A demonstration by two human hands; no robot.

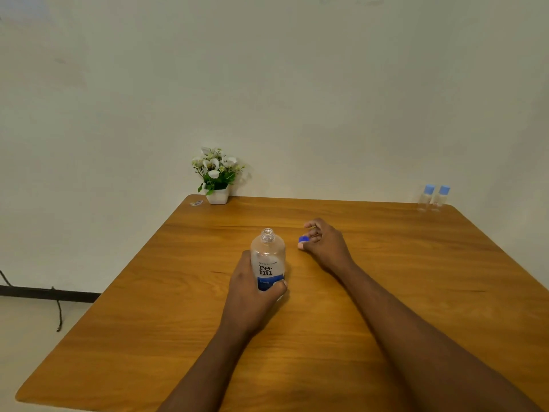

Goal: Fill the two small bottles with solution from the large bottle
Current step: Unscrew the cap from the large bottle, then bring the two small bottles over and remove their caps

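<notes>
My left hand [248,295] is wrapped round the lower part of the big bottle [268,260], thumb across the blue band of its label. The bottle stands upright just left of the frame's centre, its neck open. My right hand [325,245] sits low over the table [297,352] just right of the bottle, fingers curled, pinching the blue cap [303,239] at the fingertips.

What matters next is the two small bottles [432,198]. They stand side by side, upright, in the upper right of the frame at the table's far corner, well apart from both hands (and both have their pale blue caps on). They lie up and to the right of my right hand, which is clearly the nearer one, while the left is busy with the big bottle. I judge the right hand has to put the cap down first, then reach out along that diagonal to bring a small bottle closer. Nothing stands between my right hand and them. The plant [217,176] is over at the other far corner, out of the way.
</notes>
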